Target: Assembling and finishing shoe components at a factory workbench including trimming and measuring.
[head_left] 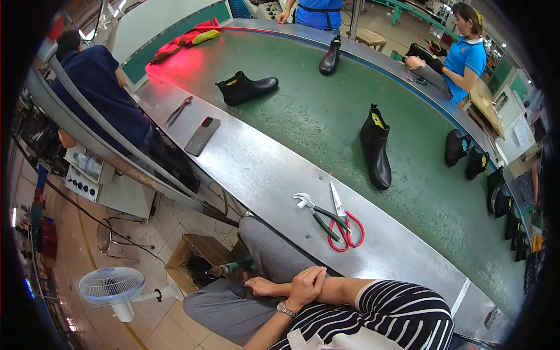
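My left hand (pixel 306 286), with a metal-banded watch (pixel 286 308) at its wrist, lies folded over my right forearm (pixel 339 290). Low over my lap, my right hand (pixel 261 286) has loosely curled fingers, and I see nothing in them. Just beyond it is a green-bodied tool with a metal tip (pixel 232 267), apart from the fingers as far as I can see. On the metal ledge before me lie green-handled pincers (pixel 318 214) across red-handled scissors (pixel 347 224). A black ankle boot (pixel 376 149) stands on the green belt beyond them.
More black boots (pixel 247 88) stand on the belt (pixel 315 122), several along its right edge. A phone (pixel 202 136) lies on the ledge. Red cloth (pixel 186 41) sits at the far left end. A fan (pixel 112 286) and cardboard box (pixel 198 256) are left of my legs. Co-workers surround the belt.
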Motion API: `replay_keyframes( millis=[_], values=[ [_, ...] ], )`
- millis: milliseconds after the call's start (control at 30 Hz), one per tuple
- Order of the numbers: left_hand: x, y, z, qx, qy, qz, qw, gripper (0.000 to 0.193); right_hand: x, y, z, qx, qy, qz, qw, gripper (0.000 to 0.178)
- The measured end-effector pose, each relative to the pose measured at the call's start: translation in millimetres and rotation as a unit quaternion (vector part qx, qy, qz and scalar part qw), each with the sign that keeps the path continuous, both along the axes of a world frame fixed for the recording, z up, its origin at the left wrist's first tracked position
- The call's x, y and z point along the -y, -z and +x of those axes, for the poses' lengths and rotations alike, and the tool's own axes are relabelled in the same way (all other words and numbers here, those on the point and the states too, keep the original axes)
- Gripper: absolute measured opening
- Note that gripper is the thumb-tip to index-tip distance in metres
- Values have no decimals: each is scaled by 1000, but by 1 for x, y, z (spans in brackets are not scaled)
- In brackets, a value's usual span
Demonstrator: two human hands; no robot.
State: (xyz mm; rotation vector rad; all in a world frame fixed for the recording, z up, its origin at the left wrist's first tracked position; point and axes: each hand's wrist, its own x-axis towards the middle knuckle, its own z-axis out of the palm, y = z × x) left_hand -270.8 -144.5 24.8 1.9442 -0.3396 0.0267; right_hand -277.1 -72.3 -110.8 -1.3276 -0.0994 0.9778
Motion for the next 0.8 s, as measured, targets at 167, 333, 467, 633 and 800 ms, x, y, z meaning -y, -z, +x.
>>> replay_keyframes(
  millis=[167, 333, 467, 633, 800],
  values=[
    [-2, -3, -1, -11, -10, -7, 1000, 13, 4, 15, 2, 102, -51, -40, 993, 23],
    [-3, -2, 1, 3, -18, -24, 1000, 13, 2, 17, 2, -63, -40, -2, 997, 26],
    [-5, 0, 0, 4, -18, -18, 1000, 13, -1, 13, 0, -124, -42, 11, 991, 41],
    [-4, -2, 3, 12, -5, -24, 1000, 13, 5, 17, 4, -101, -54, -11, 993, 41],
    [-8, -3, 3, 0, -16, -21, 1000, 12, 1, 4, 15, -90, -62, -36, 993, 44]
  ],
)
